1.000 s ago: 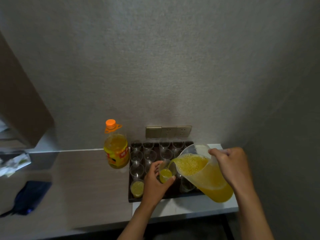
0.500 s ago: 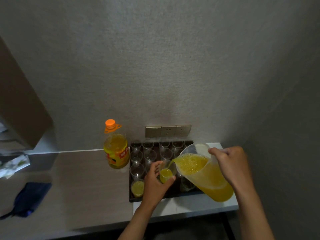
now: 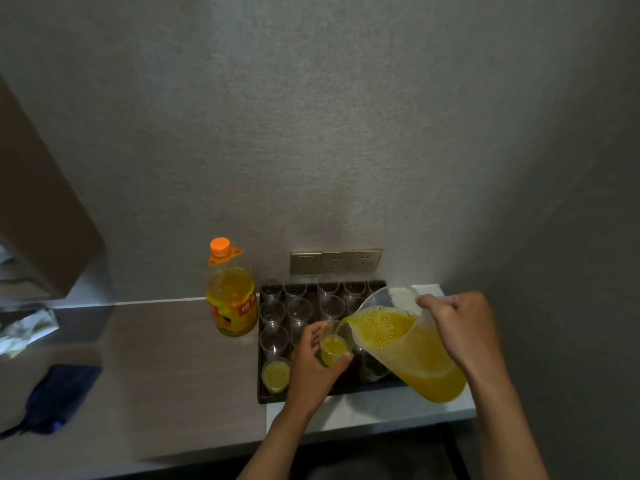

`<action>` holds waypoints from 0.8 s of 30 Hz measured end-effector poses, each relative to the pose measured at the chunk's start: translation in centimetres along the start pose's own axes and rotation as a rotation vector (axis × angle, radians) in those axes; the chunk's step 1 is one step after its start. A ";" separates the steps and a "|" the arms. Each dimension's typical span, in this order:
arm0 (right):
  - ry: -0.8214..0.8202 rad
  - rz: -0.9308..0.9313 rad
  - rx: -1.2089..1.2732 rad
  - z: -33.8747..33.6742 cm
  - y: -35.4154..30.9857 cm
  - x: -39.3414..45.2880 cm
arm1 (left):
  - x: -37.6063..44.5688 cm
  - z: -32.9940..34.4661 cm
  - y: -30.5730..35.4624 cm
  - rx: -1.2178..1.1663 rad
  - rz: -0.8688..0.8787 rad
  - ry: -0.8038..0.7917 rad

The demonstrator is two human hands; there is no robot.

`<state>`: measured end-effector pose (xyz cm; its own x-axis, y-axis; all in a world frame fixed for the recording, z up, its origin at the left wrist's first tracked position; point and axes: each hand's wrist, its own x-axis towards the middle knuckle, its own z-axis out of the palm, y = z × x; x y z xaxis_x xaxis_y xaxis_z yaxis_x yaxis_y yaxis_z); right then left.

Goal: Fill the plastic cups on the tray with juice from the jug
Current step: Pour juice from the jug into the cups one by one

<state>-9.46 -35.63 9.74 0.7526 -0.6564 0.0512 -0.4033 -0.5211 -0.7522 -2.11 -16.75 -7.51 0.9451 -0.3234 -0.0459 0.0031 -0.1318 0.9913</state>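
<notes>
From the head camera, your left hand (image 3: 311, 367) has its grip wrapped around one clear plastic cup (image 3: 334, 348), held just above the front part of the dark tray (image 3: 265, 398); the cup is partly full of yellow juice. Your right hand (image 3: 462, 329) grips the jug (image 3: 405, 344) at its handle side and holds it tilted, spout touching or just over the held cup's rim. The tray sits against the bench's (image 3: 180, 382) back edge, toward its right end, carrying rows of empty cups (image 3: 299, 310) and one filled cup (image 3: 276, 375) at its front-left corner. A juice bottle (image 3: 231, 299) with an orange cap stands just left of the tray. A dark blue object (image 3: 60, 398) lies near the bench's left end.
</notes>
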 end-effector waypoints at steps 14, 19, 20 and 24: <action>0.001 0.008 -0.003 0.2 0.1 0.3 | 0.4 -0.1 -0.3 -0.007 0.000 -0.004; 0.000 0.000 0.002 0.1 0.0 0.4 | 0.8 -0.1 -0.3 -0.012 0.013 -0.009; 0.005 -0.002 -0.003 0.1 -0.1 0.4 | 0.8 -0.1 -0.4 -0.010 0.018 -0.009; 0.019 -0.008 -0.010 0.1 -0.2 0.4 | 1.0 -0.1 -0.4 -0.014 0.024 -0.012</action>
<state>-8.99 -35.73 9.82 0.7456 -0.6627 0.0698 -0.4025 -0.5314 -0.7454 -1.16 -16.87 -7.95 0.9411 -0.3373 -0.0240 -0.0145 -0.1112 0.9937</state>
